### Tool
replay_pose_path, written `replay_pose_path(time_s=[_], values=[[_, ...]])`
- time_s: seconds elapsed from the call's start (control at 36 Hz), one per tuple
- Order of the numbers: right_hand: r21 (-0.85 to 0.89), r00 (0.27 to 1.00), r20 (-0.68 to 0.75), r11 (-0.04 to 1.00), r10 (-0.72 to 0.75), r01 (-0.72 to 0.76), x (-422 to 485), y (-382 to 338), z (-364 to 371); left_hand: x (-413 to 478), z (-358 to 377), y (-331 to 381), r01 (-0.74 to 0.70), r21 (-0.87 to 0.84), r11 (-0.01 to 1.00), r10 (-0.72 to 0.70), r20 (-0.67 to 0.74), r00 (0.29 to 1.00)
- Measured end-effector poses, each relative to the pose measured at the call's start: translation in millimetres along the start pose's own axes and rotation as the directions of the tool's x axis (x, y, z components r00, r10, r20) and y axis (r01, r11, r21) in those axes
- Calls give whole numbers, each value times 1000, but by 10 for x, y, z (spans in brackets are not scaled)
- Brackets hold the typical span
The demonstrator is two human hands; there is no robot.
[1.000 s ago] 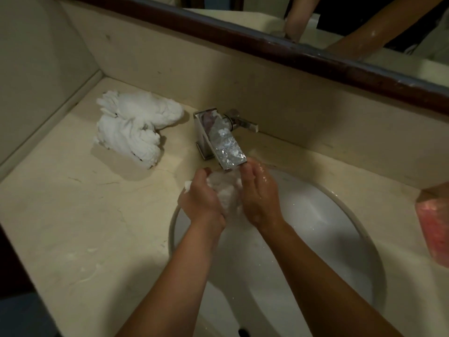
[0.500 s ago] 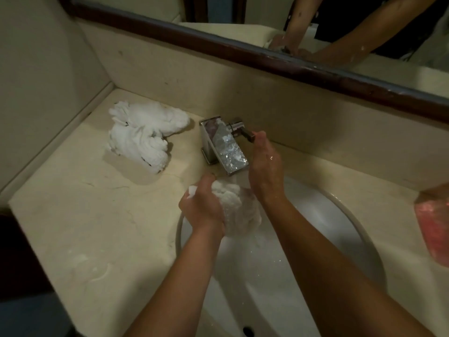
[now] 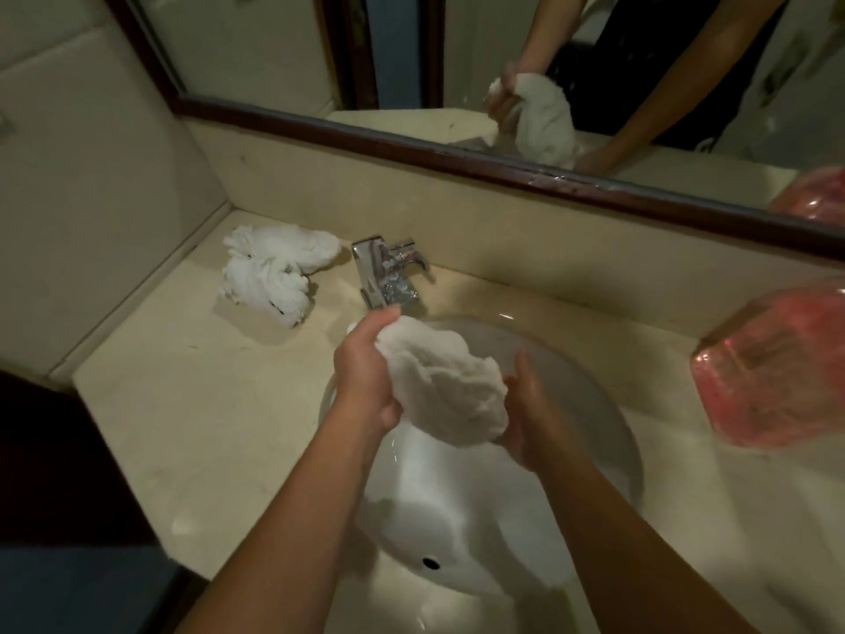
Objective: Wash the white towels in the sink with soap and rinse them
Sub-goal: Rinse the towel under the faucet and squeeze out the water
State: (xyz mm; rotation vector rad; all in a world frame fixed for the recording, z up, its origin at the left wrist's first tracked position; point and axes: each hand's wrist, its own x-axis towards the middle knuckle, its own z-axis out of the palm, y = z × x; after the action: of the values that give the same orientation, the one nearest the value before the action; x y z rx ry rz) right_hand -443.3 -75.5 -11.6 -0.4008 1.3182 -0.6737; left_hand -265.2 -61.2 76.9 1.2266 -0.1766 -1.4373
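Wringing now: left hand and right hand are both clamping the wet towel over the sink, since the right one is back off the faucet. Rinsing's probably done; other towels are waiting beyond the left hand.

On my feed both forearms are bare to the frame's edge, no sleeves, watch or rings visible on the left hand or the right hand. The mirror reflection shows a dark, possibly black garment on the torso.
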Motion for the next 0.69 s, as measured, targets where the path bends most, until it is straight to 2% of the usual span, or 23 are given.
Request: replay_pose_path(time_s=[0.06, 0.11, 0.14, 0.19, 0.25, 0.28, 0.36, 0.47, 0.53, 0.58, 0.69], values=[[129, 985, 147, 986, 86, -105, -185, 0, -53, -91, 116, 44, 67, -3, 998, -66, 127, 990], [210, 940, 319, 958, 122, -195, -380, -44, -113, -161, 281, 63, 102, 10, 995, -102, 203, 974], [217, 893, 435, 949, 115, -228, -496, -73, -141, -205, 372, 71, 117, 26, 993, -119, 230, 966], [174, 738, 671, 952, 73, -252, -664, -123, -229, -260, 539, 88, 126, 52, 991, -136, 286, 949], [175, 591, 806, 957, -3, -233, -758, -143, -354, -257, 679, 106, 135, 126, 983, -168, 316, 934], [201, 562, 826, 954, -44, -221, -773, -159, -423, -245, 745, 113, 141, 161, 977, -188, 333, 924], [217, 635, 765, 971, -102, -105, -902, -300, -590, -138, 921, 101, 147, 279, 949, -242, 347, 906], [-122, 846, 533, 986, -29, 111, -1211, -579, -677, 56, 1086, -44, 100, 435, 895, -224, 243, 944], [-369, 917, 393, 902, -68, 225, -1356, -714, -624, 123, 1113, -150, 104, 464, 880, -208, 179, 962], [-550, 942, 318, 788, -108, 276, -1439, -793, -525, 130, 1137, -236, 78, 508, 858, -157, 115, 981], [-788, 981, 158, 584, -113, 194, -1401, -810, -341, 154, 1160, -390, 61, 540, 840, -82, 15, 996]])
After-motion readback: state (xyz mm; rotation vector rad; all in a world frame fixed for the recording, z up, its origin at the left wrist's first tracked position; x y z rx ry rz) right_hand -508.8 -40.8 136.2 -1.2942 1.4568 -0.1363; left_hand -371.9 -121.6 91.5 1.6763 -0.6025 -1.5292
